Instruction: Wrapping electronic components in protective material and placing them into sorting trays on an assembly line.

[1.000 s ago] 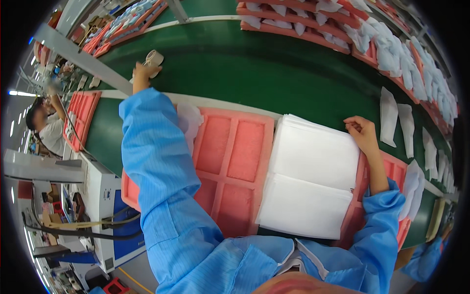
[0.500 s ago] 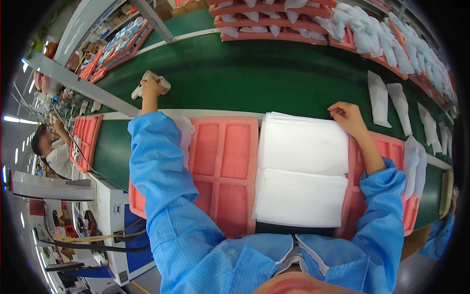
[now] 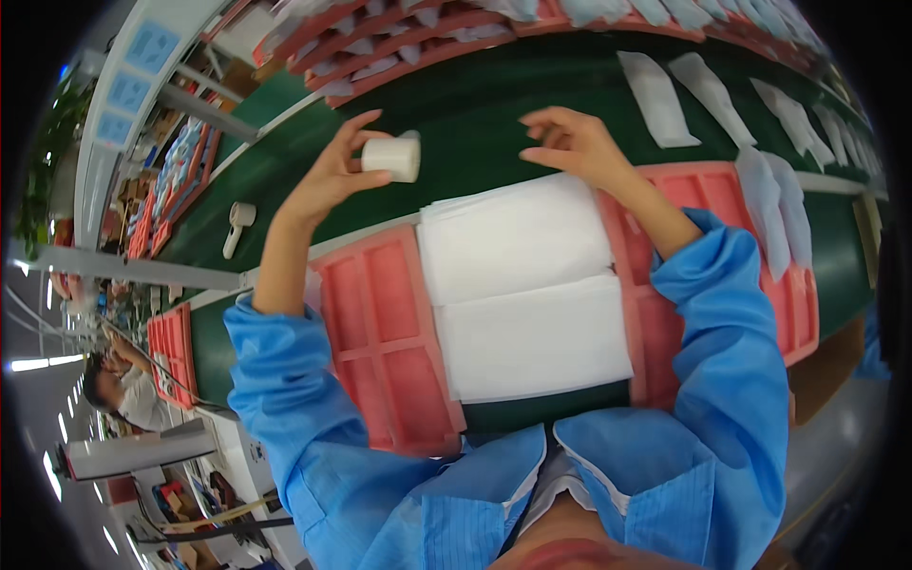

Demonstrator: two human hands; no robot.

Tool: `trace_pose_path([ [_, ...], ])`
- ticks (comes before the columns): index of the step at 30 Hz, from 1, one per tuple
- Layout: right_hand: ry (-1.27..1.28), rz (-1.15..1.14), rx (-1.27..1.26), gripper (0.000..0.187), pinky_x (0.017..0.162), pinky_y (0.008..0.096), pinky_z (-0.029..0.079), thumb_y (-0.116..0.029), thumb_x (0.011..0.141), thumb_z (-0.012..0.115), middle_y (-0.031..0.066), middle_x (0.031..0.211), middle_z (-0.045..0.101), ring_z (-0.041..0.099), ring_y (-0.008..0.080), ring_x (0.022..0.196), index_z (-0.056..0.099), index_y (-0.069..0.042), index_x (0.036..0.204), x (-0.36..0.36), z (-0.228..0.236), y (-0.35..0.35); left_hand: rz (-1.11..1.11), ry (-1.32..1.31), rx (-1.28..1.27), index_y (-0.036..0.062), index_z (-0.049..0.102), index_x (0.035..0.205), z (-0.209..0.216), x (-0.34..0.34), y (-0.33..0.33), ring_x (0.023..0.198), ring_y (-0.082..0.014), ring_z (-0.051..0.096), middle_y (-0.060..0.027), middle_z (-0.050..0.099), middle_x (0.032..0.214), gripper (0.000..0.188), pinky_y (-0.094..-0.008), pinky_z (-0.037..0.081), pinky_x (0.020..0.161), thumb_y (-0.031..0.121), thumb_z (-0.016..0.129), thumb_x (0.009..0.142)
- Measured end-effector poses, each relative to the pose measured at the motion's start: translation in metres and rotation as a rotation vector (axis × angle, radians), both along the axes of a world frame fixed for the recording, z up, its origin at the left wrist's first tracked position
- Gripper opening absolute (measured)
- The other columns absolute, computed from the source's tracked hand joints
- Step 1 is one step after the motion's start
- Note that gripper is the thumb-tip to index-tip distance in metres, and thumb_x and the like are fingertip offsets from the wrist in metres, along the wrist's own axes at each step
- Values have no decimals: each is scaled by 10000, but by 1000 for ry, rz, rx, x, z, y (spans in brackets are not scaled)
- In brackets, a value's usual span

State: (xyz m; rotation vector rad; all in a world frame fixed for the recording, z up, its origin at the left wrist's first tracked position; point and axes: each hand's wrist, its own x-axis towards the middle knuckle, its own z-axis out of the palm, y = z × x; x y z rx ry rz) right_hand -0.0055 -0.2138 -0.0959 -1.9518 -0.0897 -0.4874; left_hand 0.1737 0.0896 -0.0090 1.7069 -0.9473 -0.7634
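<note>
Over the green belt, my left hand (image 3: 328, 180) is closed around a white device with a short, cylindrical head (image 3: 394, 160); its handle is hidden. The head's round end faces right, towards my other hand. My right hand (image 3: 579, 147) is raised above the far edge of the white sheet stack, fingers apart and nothing in them. Two stacks of thin white sheets or flat sleeves (image 3: 532, 328) lie in front of me, one beyond the other. On the belt to the left rests a similar white hair-dryer-shaped device (image 3: 241, 217), with a round head and slim handle.
Pink compartment trays (image 3: 375, 351) flank the sheets. Several white-wrapped pieces (image 3: 657, 100) lie on the belt (image 3: 475, 123) at the right; others (image 3: 774, 214) rest on the right tray. Loaded pink trays (image 3: 399, 57) are stacked at the back. Another person (image 3: 133, 385) sits far left.
My left hand has moved right, bringing a white device from the belt's left side towards the middle. The right hand has moved left and opened its fingers. The whole view has turned somewhat.
</note>
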Motion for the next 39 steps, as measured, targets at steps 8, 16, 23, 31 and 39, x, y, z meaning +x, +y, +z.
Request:
trace_pose_path([
  [8, -344, -77, -377, 687, 712, 324, 523, -98, 631, 816, 119, 1148, 550, 592, 296, 991, 521, -82, 1252, -18, 32, 26, 247, -327, -200, 59, 276, 1455, -15, -130, -114, 850, -185, 630, -136, 548, 1219, 903, -287, 521, 700, 103, 811, 729],
  [16, 19, -230, -182, 633, 788, 345, 514, -194, 631, 833, 154, 1030, 654, 645, 270, 945, 545, -11, 1164, 12, -7, -46, 364, -501, -67, 51, 555, 1019, -86, -166, -138, 713, -189, 580, -114, 524, 943, 323, -301, 483, 623, 142, 752, 779],
  [23, 23, -333, -27, 711, 665, 285, 520, -168, 619, 832, 113, 972, 658, 650, 183, 808, 506, -27, 1234, 11, -9, -59, 187, -757, 161, 86, 590, 921, -103, -191, -141, 792, -276, 622, -91, 574, 881, 330, -377, 484, 650, 269, 794, 738],
  [31, 256, -249, 55, 591, 688, 271, 511, -133, 605, 821, 97, 967, 639, 618, 168, 861, 581, -22, 1134, 7, 1, -66, 184, -666, 71, 80, 627, 871, -104, -188, -134, 811, -276, 622, -97, 592, 862, 197, -379, 487, 654, 190, 756, 770],
  [39, -361, -204, -374, 541, 819, 309, 492, 31, 571, 762, 80, 1025, 606, 611, 243, 896, 626, -103, 1078, -3, 28, -41, 215, -579, 12, 34, 652, 804, -106, -185, -130, 724, -252, 643, -109, 605, 851, 120, -339, 502, 655, 111, 740, 776],
])
